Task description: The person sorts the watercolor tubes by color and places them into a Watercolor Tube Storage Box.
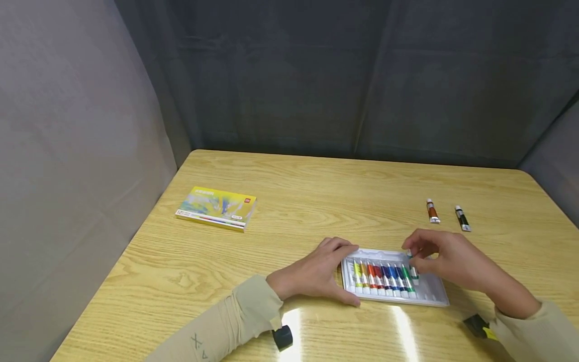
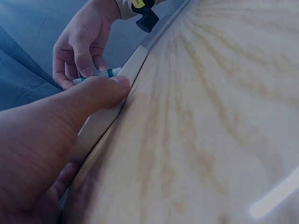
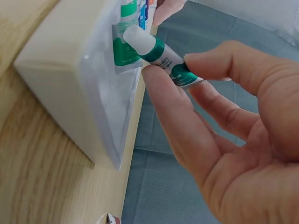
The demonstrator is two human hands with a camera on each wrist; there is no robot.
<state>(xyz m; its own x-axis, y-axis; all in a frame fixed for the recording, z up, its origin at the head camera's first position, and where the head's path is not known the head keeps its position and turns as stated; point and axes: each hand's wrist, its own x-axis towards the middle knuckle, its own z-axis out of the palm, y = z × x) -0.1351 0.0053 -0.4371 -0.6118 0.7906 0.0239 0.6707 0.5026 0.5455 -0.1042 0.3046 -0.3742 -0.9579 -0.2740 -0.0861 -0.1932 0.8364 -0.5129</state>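
A white plastic tray (image 1: pixel 431 292) lies on the table with a row of paint tubes (image 1: pixel 383 281) running from yellow through red and blue to green. My left hand (image 1: pixel 318 274) grips its left end, the thumb along the near edge and the fingers at the far corner. My right hand (image 1: pixel 457 256) pinches a dark green paint tube (image 3: pixel 161 58) between thumb and fingers over the right part of the tray. The tube's white cap points toward the tray in the right wrist view, beside a lighter green tube (image 3: pixel 126 46) lying in the row.
Beyond the tray, a brown paint tube (image 1: pixel 432 211) and a black paint tube (image 1: pixel 462 218) lie on the wooden table (image 1: pixel 316 201). A yellow paint box (image 1: pixel 217 208) sits at the left. Dark cloth (image 1: pixel 289 75) hangs behind the table.
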